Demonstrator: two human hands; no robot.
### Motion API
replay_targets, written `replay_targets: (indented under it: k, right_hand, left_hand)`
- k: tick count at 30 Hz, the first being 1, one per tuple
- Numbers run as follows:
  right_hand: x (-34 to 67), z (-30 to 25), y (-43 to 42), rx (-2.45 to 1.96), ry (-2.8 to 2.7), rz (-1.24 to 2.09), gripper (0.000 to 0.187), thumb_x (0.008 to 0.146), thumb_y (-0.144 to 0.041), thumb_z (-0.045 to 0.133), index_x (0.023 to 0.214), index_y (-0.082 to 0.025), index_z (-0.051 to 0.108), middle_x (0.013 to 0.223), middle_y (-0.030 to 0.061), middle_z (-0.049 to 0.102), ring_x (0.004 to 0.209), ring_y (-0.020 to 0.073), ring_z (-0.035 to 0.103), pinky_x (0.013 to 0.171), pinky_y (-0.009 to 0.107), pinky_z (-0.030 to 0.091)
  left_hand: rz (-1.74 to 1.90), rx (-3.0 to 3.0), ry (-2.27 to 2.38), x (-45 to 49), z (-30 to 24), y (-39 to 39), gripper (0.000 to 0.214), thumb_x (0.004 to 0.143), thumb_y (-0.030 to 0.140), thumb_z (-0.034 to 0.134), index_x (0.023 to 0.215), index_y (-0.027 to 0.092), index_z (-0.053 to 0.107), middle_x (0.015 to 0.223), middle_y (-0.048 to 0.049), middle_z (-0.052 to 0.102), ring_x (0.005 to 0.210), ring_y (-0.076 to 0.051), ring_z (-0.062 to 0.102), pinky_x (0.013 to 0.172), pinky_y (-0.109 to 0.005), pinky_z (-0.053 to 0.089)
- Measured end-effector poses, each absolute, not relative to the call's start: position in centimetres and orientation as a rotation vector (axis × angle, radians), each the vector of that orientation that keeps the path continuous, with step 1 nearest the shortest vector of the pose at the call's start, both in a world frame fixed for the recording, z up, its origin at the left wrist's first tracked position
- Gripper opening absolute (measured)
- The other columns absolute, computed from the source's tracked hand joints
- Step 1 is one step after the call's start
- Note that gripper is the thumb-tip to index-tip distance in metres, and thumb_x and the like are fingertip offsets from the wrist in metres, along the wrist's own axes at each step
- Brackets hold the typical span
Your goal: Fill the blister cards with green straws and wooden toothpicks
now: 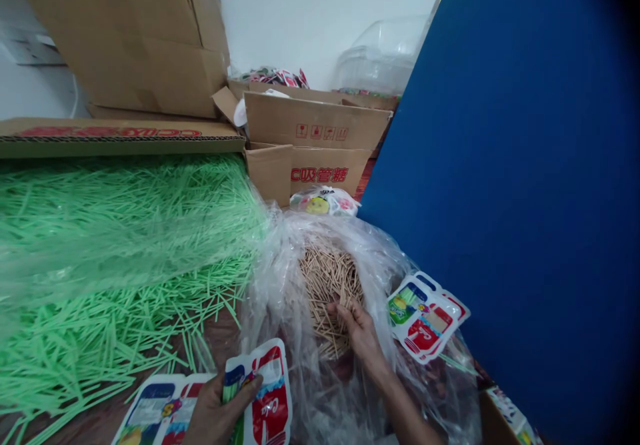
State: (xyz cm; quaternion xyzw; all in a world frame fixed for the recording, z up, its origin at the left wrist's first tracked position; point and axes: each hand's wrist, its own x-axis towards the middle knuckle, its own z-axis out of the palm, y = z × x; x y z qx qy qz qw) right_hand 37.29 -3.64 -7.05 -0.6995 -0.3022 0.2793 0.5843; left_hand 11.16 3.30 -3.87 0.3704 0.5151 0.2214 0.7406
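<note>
Your left hand [215, 408] has thumb and fingers clamped on a printed pouch [273, 395], green sticks [231, 393] seemingly already inside. Your right hand [365, 341] dips into brown sticks [327, 268], grip unclear, plenty left in the clear bag [277, 278].

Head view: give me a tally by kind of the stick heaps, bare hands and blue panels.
Heap of thin light-green sticks: 1
Heap of thin tan-brown sticks: 1
Bare hands, left hand and right hand: 2
Large flat blue panel: 1
Total: 5
</note>
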Motion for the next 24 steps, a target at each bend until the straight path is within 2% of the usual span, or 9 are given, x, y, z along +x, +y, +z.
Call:
replay_targets:
  k: [5,11,14,18,24]
  right_hand:
    - [35.7,-5.5,-4.7,-1.559,-0.718,0.700,0.029,0.089,-0.046,0.050,0.095,-0.021,0.065,0.098,0.0046,0.069,0.096,0.0221,0.060,0.093,0.034,0.039]
    - [33.3,-7.5,-5.4,-1.611,-0.886,0.723,0.022,0.091,-0.039,0.047,0.085,-0.022,0.059,0.083,0.0006,0.064,0.083,0.0174,0.058,0.080,0.028,0.041]
    - [33.4,-8.1,-5.4,-1.601,-0.877,0.720,0.022,0.092,-0.038,0.047,0.085,-0.022,0.059,0.082,0.0004,0.063,0.081,0.0175,0.058,0.079,0.028,0.041]
    - [33.8,-6.8,-5.0,-1.456,-0.689,0.704,0.020,0.089,-0.039,0.053,0.083,-0.023,0.062,0.084,0.0011,0.066,0.087,0.0189,0.060,0.088,0.032,0.042]
    - [33.6,-1.7,-3.3,-0.927,-0.212,0.829,0.013,0.081,-0.035,0.066,0.087,-0.024,0.064,0.081,-0.0006,0.069,0.088,0.0196,0.066,0.090,0.039,0.047]
  left_hand:
    - [0.491,0.801,1.143,11.5,-3.4,3.3,0.036,0.055,0.039,0.085,0.074,0.016,0.066,0.063,-0.0036,0.075,0.054,-0.025,0.069,0.055,-0.033,0.057]
    - [0.445,0.876,1.124,11.2,-3.9,3.4,0.033,0.059,0.039,0.083,0.075,0.016,0.066,0.057,-0.0019,0.072,0.050,-0.023,0.068,0.056,-0.032,0.056]
    - [0.437,0.891,1.140,10.9,-3.8,3.2,0.031,0.060,0.037,0.083,0.073,0.015,0.066,0.059,-0.0028,0.073,0.051,-0.022,0.068,0.054,-0.029,0.055]
    - [0.415,0.850,1.119,11.1,-3.0,3.0,0.033,0.059,0.037,0.083,0.076,0.014,0.067,0.064,-0.0046,0.074,0.057,-0.024,0.070,0.056,-0.030,0.055]
    - [0.413,0.829,0.986,12.7,-2.0,3.0,0.034,0.057,0.038,0.084,0.075,0.014,0.067,0.064,-0.0036,0.073,0.060,-0.023,0.068,0.061,-0.031,0.054]
